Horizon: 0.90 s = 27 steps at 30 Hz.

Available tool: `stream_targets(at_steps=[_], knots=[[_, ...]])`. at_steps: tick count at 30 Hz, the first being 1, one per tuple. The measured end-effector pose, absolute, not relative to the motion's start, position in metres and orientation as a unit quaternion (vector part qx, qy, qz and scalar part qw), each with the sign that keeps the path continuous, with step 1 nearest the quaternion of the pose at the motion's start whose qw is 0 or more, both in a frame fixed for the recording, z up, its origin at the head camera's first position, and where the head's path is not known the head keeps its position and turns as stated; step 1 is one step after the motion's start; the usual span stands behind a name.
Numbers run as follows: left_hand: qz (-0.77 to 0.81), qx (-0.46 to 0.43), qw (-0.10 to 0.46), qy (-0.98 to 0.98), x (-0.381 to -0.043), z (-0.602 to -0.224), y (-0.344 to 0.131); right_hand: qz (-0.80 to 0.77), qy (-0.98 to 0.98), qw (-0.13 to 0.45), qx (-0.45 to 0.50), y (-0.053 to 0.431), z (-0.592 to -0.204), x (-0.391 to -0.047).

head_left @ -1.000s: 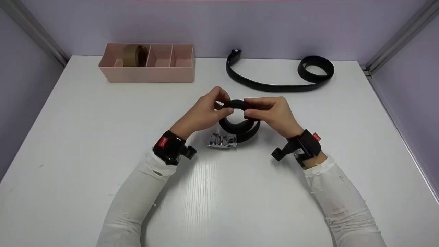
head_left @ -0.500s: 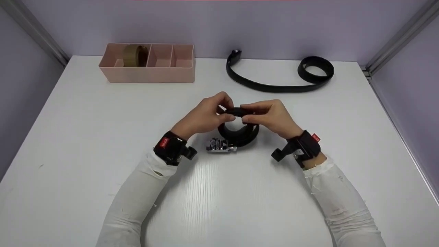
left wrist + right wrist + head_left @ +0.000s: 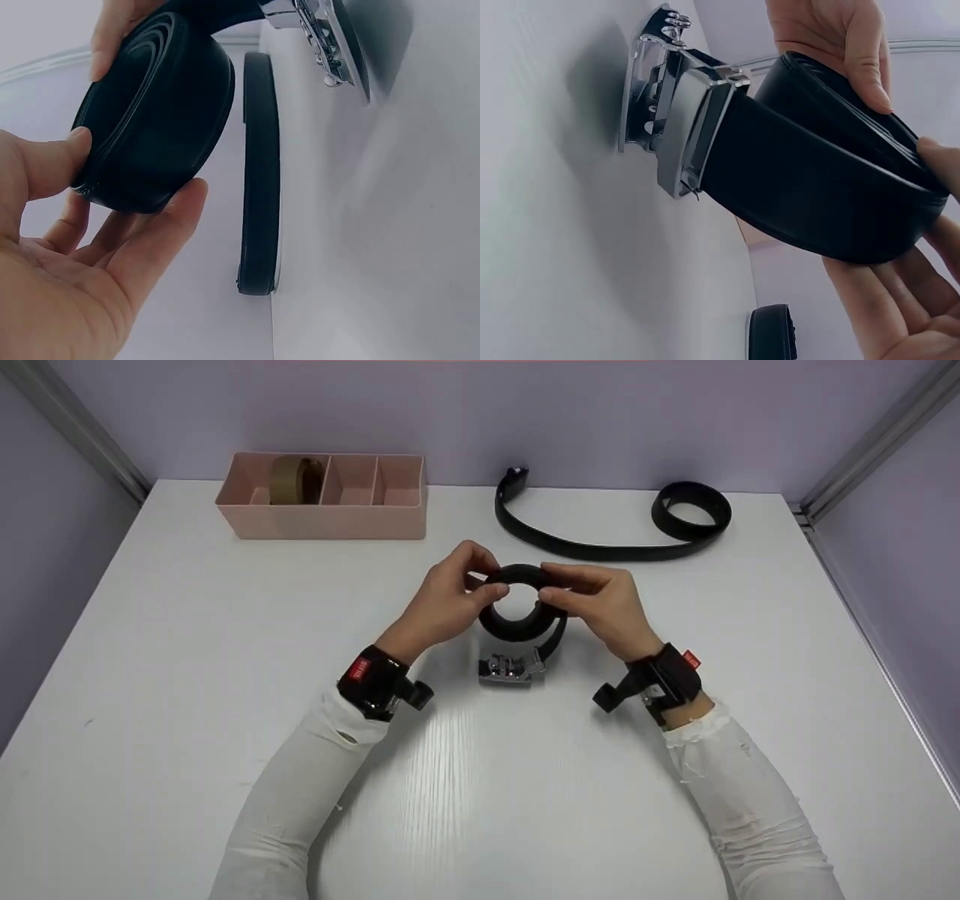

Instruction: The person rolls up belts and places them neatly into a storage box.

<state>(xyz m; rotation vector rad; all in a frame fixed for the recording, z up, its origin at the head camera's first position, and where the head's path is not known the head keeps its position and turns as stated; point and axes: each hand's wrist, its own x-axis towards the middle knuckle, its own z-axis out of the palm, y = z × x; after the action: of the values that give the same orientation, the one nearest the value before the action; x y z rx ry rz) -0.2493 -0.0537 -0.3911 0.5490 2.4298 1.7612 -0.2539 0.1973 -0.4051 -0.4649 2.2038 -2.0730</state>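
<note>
Firstly, we list the wall (image 3: 465,420), pale violet, standing behind everything. Next, the table (image 3: 450,810): white, carrying all the items below. Two sleeves (image 3: 300,802), white, one per arm, reach in from the near edge. One spare belt (image 3: 600,553), black, lies at the back right, its right end curled into a loop, its left end bent towards the wall. One tray (image 3: 330,523), pink, three compartments, sits at the back left. Two grips: the left-hand grip (image 3: 448,594) pinches the left side of a coil, thumb on the near rim; the right-hand grip (image 3: 604,600) pinches its right side likewise. That coil is the held belt (image 3: 517,631), black, rolled in several turns, raised between both hands at the middle of the table. Two wrist cameras (image 3: 373,682), black, strapped on. One tape roll (image 3: 285,481), brown, upright in the tray's left compartment. Lastly, one buckle (image 3: 506,670), silver, at the held belt's loose end, below the coil; we cannot tell whether it touches the table.
</note>
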Motion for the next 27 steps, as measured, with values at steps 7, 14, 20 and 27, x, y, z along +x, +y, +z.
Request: stream_targets(at_steps=[7,14,20,27], knots=[[0.564,0.193,0.084,0.798,-0.2492,-0.3886,-0.0564,-0.668,0.727,0.061,-0.151,0.1974,-0.4041,-0.254],[0.518,0.224,0.114,0.817,-0.2467,-0.3871,-0.0578,-0.638,0.746,0.079,-0.174,0.1985,-0.4024,-0.254],[0.485,0.248,0.139,0.827,-0.2459,-0.3875,-0.0578,-0.605,0.763,0.107,-0.202,0.2002,-0.4031,-0.254],[0.489,0.25,0.134,0.825,-0.2461,-0.3881,-0.0554,-0.604,0.761,0.115,-0.208,0.2006,-0.4048,-0.2532]])
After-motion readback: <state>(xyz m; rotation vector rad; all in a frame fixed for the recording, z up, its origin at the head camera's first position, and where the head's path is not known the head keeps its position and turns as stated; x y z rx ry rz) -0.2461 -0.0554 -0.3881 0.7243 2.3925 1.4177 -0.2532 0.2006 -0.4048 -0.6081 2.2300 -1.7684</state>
